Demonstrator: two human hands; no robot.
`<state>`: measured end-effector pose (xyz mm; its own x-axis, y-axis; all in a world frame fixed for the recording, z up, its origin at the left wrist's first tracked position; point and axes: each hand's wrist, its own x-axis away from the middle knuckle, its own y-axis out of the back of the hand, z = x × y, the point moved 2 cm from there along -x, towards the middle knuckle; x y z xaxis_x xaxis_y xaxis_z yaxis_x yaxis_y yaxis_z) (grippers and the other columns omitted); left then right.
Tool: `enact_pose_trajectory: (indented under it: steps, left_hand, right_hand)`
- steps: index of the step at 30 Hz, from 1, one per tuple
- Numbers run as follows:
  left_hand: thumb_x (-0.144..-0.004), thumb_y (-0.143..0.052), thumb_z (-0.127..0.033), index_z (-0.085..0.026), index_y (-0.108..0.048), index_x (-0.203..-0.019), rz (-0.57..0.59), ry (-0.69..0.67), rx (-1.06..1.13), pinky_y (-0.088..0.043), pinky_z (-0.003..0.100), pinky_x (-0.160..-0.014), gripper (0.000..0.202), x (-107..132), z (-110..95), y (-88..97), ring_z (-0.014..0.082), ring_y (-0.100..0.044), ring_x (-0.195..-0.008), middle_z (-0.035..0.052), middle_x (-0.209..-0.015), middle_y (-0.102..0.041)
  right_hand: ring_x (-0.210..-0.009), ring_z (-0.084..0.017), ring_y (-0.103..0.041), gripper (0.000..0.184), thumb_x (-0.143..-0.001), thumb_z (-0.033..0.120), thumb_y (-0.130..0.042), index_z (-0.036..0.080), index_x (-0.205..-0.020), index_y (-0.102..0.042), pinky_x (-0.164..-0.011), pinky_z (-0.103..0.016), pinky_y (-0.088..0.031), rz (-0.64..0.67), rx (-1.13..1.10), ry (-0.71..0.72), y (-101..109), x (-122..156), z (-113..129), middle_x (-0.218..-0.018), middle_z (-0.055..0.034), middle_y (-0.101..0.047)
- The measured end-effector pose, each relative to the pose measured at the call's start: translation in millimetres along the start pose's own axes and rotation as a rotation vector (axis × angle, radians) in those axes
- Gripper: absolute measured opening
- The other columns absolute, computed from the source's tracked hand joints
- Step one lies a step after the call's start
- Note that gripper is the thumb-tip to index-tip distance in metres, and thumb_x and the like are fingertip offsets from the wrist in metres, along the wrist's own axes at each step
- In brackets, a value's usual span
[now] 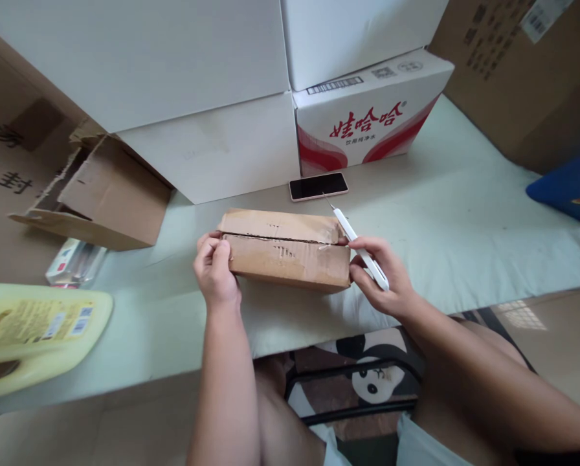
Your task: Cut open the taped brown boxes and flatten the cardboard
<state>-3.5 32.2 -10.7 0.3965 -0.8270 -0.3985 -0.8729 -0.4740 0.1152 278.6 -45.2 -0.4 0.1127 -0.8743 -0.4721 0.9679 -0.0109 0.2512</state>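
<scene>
**On a pale green tablecloth, a cardboard box steadied at both ends**

Near the cloth's front edge, the left hand grasps the box's left end, thumb on the side facing the camera. The right hand grips a white cutter, thin blade angled away, its fingertips meeting the box's right end. A dark seam runs lengthwise across the box; its contents are hidden. At left, a pale yellow jug reaches the cloth's front edge. Beyond it sit a clear pack, its contents indistinct, and a brown carton with raised flaps, its inside too shadowed to read. Rightward, cloth stretches from the right hand to a blue object. Farther back, a phone lies just before a red-and-white carton, beside stacked white boxes. A large brown box stands at far right.
</scene>
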Motion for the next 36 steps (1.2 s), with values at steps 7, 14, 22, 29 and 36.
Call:
enact_pose_trajectory:
  steps: [7,14,22,29,36]
  left_hand:
    - [-0.080,-0.064,-0.047,-0.021,-0.038,-0.062,-0.032,0.040,0.047,-0.045,0.033,-0.084,0.041,0.4,-2.6,-2.0,0.0204,-0.055,-0.093,0.0040,-0.085,-0.050]
    - [-0.078,-0.064,-0.045,-0.021,-0.037,-0.062,-0.045,0.054,0.062,-0.046,0.034,-0.083,0.039,0.9,-3.3,-2.0,0.0207,-0.055,-0.092,0.0040,-0.082,-0.049]
    - [-0.078,-0.063,-0.045,-0.021,-0.038,-0.063,-0.055,0.059,0.036,-0.045,0.032,-0.079,0.038,1.5,-4.7,-2.3,0.0193,-0.056,-0.088,0.0031,-0.080,-0.050]
    - [-0.077,-0.063,-0.041,-0.021,-0.038,-0.062,-0.064,0.064,0.057,-0.046,0.032,-0.079,0.036,2.2,-5.4,-2.2,0.0194,-0.057,-0.089,0.0036,-0.082,-0.052]
    - [-0.073,-0.064,-0.039,-0.021,-0.038,-0.061,-0.073,0.077,0.112,-0.047,0.035,-0.086,0.035,1.6,-4.4,-2.4,0.0211,-0.058,-0.093,0.0047,-0.085,-0.054]
  right_hand:
    - [-0.061,-0.010,-0.060,0.034,-0.092,0.014,-0.054,0.031,-0.121,-0.050,-0.054,-0.026,-0.054,0.000,-0.005,0.001,-0.5,-1.1,1.8,-0.118,-0.0059,-0.064]
    - [-0.059,-0.010,-0.060,0.032,-0.092,0.017,-0.055,0.030,-0.120,-0.049,-0.058,-0.031,-0.055,-0.042,0.004,-0.031,0.4,1.7,-3.5,-0.128,-0.0084,-0.065]
    - [-0.103,-0.030,-0.069,0.040,-0.087,0.025,-0.059,0.027,-0.127,-0.055,-0.084,-0.048,-0.057,0.037,0.437,-0.279,1.1,-5.1,-27.4,-0.123,-0.0109,-0.069]
    - [-0.099,-0.031,-0.068,0.042,-0.085,0.022,-0.059,0.021,-0.127,-0.061,-0.077,-0.043,-0.057,0.312,0.669,-0.402,-5.3,2.9,-46.5,-0.128,-0.0175,-0.063]
    - [-0.093,-0.027,-0.068,0.038,-0.087,0.021,-0.053,0.021,-0.124,-0.061,-0.077,-0.042,-0.056,0.223,0.530,-0.365,-1.5,-6.1,-34.2,-0.127,-0.0153,-0.064]
